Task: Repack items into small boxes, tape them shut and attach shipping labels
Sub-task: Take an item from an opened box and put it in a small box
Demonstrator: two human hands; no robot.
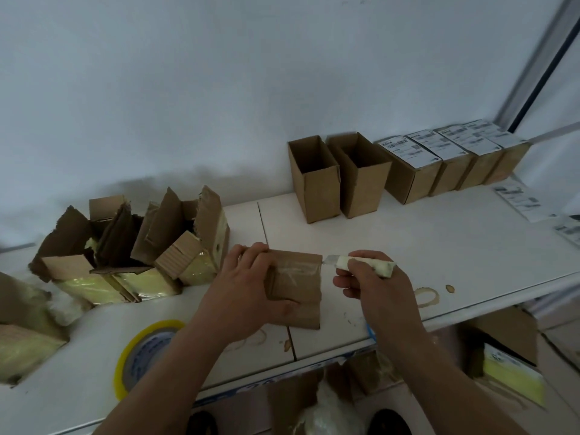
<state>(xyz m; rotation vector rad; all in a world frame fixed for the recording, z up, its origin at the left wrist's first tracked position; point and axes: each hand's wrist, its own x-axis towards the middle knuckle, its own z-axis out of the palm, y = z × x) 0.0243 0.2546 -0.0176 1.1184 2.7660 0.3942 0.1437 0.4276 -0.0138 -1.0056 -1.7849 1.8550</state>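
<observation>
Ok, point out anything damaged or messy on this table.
The brown cardboard boxes wrapped in yellow tape at the left have ragged, torn-open flaps. Brown ring stains mark the white table beside the right hand.

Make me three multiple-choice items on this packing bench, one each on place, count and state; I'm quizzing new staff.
1. Where is the yellow-rimmed roll of packing tape?
A. near table edge, left of the left hand
B. inside an open box
C. atop the labelled boxes

2. How many open empty brown cardboard boxes stand upright at the back?
A. one
B. two
C. five

3. What is the right hand doing?
A. lying flat
B. gripping a pale-handled utility knife
C. peeling a label

Answers: A, it lies beside the left forearm; B, two show open tops; B, fingers curl round its handle.
</observation>
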